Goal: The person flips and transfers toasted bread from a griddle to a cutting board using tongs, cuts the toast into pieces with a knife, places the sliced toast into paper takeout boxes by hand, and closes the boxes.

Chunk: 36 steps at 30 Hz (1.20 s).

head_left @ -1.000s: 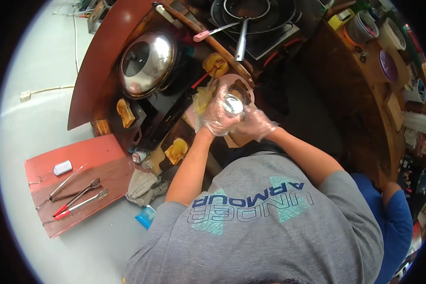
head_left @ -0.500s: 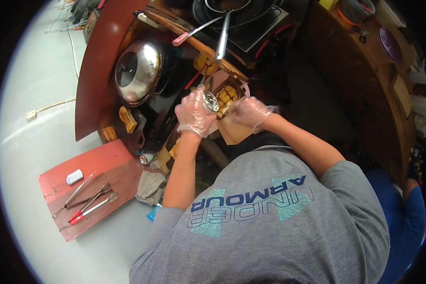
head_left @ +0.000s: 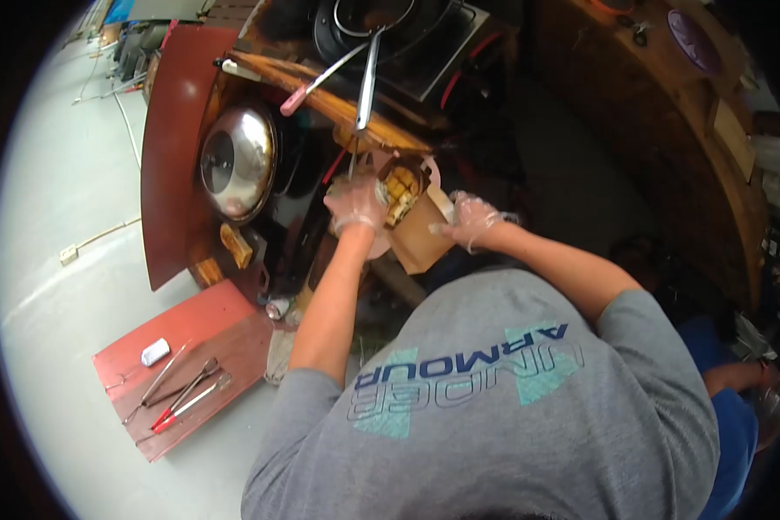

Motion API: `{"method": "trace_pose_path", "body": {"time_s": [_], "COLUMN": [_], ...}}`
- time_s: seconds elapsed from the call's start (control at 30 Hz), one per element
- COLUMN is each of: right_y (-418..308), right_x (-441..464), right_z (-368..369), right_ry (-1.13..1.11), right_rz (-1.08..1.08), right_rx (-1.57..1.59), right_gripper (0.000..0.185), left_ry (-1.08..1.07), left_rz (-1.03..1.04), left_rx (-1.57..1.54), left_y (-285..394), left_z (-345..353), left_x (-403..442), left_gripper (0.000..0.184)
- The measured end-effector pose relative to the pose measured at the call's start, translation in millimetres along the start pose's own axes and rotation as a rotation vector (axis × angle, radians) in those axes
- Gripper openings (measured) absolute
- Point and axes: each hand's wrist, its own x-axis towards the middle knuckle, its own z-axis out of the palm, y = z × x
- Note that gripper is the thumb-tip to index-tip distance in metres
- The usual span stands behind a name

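Note:
A brown cardboard box point(head_left: 422, 234) stands open in front of me, with browned, scored toast pieces point(head_left: 400, 186) inside. My left hand point(head_left: 355, 204), in a clear plastic glove, is at the box's left side. Its fingers are curled around something mostly hidden, with a pale edge showing beside them. On the right, my gloved right hand point(head_left: 477, 221) has its fingers bent at the box's raised flap. A pink round surface point(head_left: 379, 246) shows partly beneath the box.
Pans point(head_left: 373, 17) sit on a stove at the top, a pink-handled utensil point(head_left: 293, 100) beside them. A domed metal lid point(head_left: 238, 165) is left. Toast point(head_left: 235, 245) lies below it. Tongs point(head_left: 182, 400) rest on a red board point(head_left: 208, 314). A person in blue point(head_left: 732, 451) is at right.
The view has shifted. My hands have moved apart, uncovering the toast. The silver-topped round item at my left hand is now mostly hidden. My right hand has moved to the box flap.

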Motion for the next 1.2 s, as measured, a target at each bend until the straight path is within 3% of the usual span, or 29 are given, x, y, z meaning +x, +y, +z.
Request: {"method": "trace_pose_path", "body": {"time_s": [0.13,0.17,0.27,0.3,0.37,0.6,0.73,0.83,0.9,1.13,1.2], "right_y": [-3,1,6,3,4,-3,0,-5,-2,-9,-7], "right_x": [2,3,8,6,6,7,15,17,20,23,25], "right_z": [-1,-4,7,-1,0,-7,0,-6,-1,-5,0], "right_ry": [0.031,-0.060,0.023,-0.072,0.011,-0.076,-0.020,-0.072,-0.084,-0.152,-0.039], "right_rz": [-0.031,-0.051,-0.060,-0.044,-0.073,-0.052,-0.106,-0.061,-0.061,-0.049,-0.064], "right_rx": [0.000,0.072,-0.023,0.068,0.014,-0.001,-0.040,-0.077,-0.113,-0.082,-0.157], "right_gripper": [0.077,0.076,0.077,0.078,0.076,0.071,0.070,0.070,0.068,0.064,0.061], "left_ry": [0.086,0.067,0.177,0.154,0.336,0.266,0.287,0.189,0.136,0.100,0.142], "left_rz": [0.002,-0.003,0.044,0.037,0.061,0.055,0.048,-0.004,0.026,-0.005,0.004], "left_rx": [0.040,0.027,0.085,0.086,0.070,0.087,0.036,0.052,0.046,0.041,-0.081], "left_y": [-4,-8,-12,-14,-10,-5,-2,-1,-1,-2,2], "left_z": [1,5,15,19,12,3,3,1,-5,7,1], "left_x": [-7,-23,5,-10,-3,7,3,5,0,-1,-12], "left_gripper": [0.063,0.061,0.052,0.052,0.049,0.044,0.041,0.035,0.055,0.054,0.036]}}
